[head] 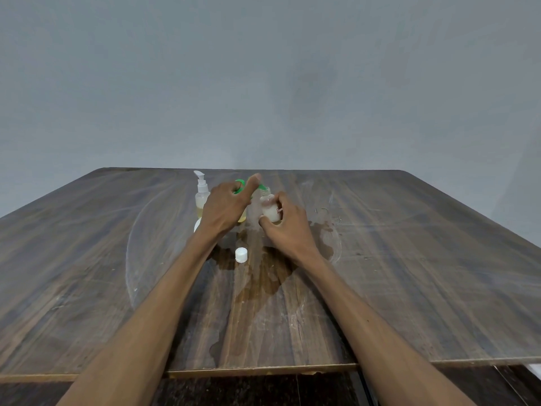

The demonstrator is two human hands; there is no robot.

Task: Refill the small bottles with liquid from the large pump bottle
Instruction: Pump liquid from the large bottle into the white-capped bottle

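Note:
My left hand (224,206) rests on top of the green pump head (240,183) of the large pump bottle, whose yellowish body (243,216) shows just below the hand. The green spout (262,187) points right over the mouth of a small open bottle (270,208). My right hand (285,227) grips that small bottle upright, under the spout. A white liquid fills its lower part. A loose white screw cap (241,255) lies on the table nearer to me.
A small spray bottle (202,197) with a white pump and yellow liquid stands left of the large one. A white round thing (197,225) peeks out beside my left wrist. Wet patches (263,276) spread over the wooden table (409,259). A wall stands behind.

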